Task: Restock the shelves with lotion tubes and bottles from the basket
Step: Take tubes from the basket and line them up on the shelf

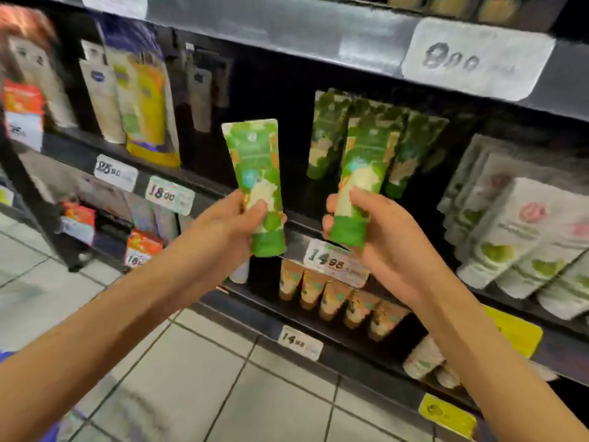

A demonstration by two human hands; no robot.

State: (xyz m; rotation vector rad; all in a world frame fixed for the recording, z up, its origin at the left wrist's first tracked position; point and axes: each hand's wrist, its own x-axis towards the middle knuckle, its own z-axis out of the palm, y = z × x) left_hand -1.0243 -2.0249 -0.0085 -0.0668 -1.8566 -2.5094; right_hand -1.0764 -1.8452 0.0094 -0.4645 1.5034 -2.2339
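Green plastic lotion tubes, two in count, are held upright, cap down, before the black middle shelf [210, 194]. Left hand [229, 224] grip curls round the left tube [258, 180]; right hand [382, 237] grip curls round the right tube [363, 180]. Behind stand matching shelved tubes [328, 135] (at least three visible); five tan tubes [334, 301] line the lower shelf [251, 315].
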